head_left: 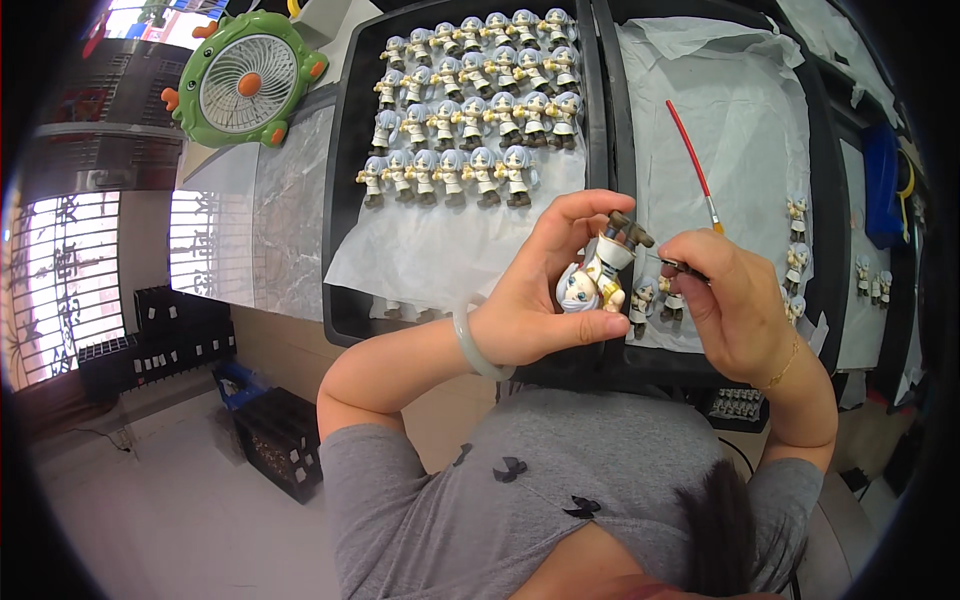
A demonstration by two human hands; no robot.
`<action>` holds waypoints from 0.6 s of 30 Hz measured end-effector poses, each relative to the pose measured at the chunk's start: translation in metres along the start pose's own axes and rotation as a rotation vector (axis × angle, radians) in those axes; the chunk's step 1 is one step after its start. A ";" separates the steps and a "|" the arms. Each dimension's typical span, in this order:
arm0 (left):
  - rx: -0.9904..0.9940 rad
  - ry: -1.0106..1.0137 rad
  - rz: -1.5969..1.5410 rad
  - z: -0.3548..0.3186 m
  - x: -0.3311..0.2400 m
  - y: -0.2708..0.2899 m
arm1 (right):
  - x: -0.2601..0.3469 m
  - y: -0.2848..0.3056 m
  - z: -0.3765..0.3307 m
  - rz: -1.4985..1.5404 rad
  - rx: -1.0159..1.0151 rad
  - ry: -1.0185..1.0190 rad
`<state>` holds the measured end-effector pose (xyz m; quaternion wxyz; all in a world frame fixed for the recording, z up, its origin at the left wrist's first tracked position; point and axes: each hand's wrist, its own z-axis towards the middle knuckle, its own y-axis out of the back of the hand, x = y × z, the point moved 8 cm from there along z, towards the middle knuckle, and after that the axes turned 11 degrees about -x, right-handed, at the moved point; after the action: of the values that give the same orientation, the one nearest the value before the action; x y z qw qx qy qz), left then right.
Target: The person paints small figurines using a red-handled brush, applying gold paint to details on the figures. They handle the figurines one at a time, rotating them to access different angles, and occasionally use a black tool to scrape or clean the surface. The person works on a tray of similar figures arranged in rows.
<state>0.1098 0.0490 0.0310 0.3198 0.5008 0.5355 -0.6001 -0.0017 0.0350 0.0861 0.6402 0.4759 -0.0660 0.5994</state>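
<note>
figurine (pixel 597 282): partly hidden by left hand (pixel 545 290) | tool tip: too small

A toy-painting workshop: black trays (pixel 345 200) hold rows of identical figurines (pixel 470 100) (paper-lined), a red paintbrush (pixel 693 160) beside them

We see small white rectangular labels (pixel 160 318) stuck along the fronts of the dark crates (pixel 150 345) stacked on the floor at lower left. We find no packages, signs or screens elsewhere.
</note>
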 end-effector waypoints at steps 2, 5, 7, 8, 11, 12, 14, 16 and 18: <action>0.043 -0.030 0.032 -0.001 0.000 -0.003 | 0.005 -0.002 -0.001 -0.091 -0.014 0.059; 0.087 -0.043 0.058 -0.003 -0.003 -0.008 | 0.011 -0.006 -0.003 -0.257 0.019 0.122; 0.108 -0.124 0.131 -0.003 -0.006 -0.009 | 0.015 -0.008 -0.003 -0.357 0.014 0.148; 0.090 -0.126 0.123 -0.003 -0.004 -0.009 | 0.015 -0.009 -0.003 -0.367 0.011 0.146; 0.069 -0.091 0.075 -0.003 0.003 -0.010 | 0.012 -0.012 -0.006 -0.388 0.002 0.127; 0.075 -0.054 0.043 -0.004 0.004 -0.011 | 0.011 -0.013 -0.007 -0.385 0.003 0.118; 0.087 -0.004 0.005 -0.005 0.006 -0.013 | 0.010 -0.014 -0.007 -0.387 0.013 0.107; 0.096 0.022 -0.006 -0.006 0.006 -0.013 | 0.011 -0.015 -0.007 -0.395 0.031 0.106; 0.075 0.022 -0.009 -0.006 0.007 -0.012 | 0.010 -0.016 -0.007 -0.383 0.043 0.081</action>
<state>0.0978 0.0589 0.0287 0.2923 0.5167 0.5183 -0.6156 0.0110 0.0492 0.0804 0.7344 0.4688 0.0645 0.4866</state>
